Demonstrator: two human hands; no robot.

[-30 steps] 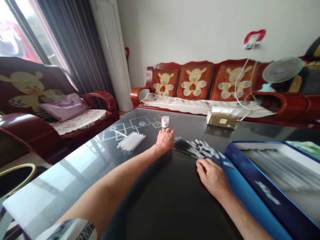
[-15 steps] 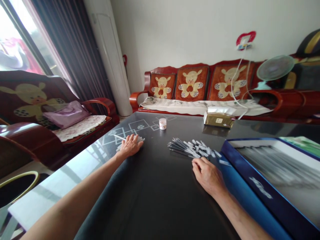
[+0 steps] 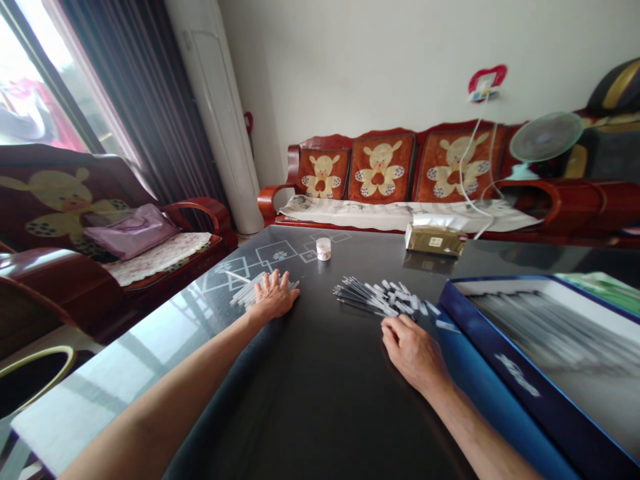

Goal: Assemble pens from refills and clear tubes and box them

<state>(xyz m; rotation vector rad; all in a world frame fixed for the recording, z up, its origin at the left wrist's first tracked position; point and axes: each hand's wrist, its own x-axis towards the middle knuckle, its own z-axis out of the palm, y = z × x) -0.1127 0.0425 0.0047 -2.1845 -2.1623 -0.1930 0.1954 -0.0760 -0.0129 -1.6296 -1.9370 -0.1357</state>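
Note:
My left hand (image 3: 275, 296) lies with fingers spread over the right end of a pile of clear, thin tubes (image 3: 245, 292) on the dark glossy table (image 3: 300, 400). Loosely curled, my right hand (image 3: 411, 347) rests at the near edge of a fanned bunch of dark thin refills (image 3: 357, 295) with white caps (image 3: 407, 297) at their right. Whether its fingers hold anything is hidden. A small white round container (image 3: 323, 249) stands upright farther back between the hands.
At the right, a blue open box (image 3: 500, 353) holds many slim grey items, with a blue surface (image 3: 480, 387) beside it. A tissue box (image 3: 435, 240) stands at the back. Beyond are a red wooden sofa (image 3: 273, 197) and a fan (image 3: 546, 137).
My left hand has slid right across the clear tubes, leaving more of the pile uncovered at its left. My right hand stays by the refills. The view has shifted slightly.

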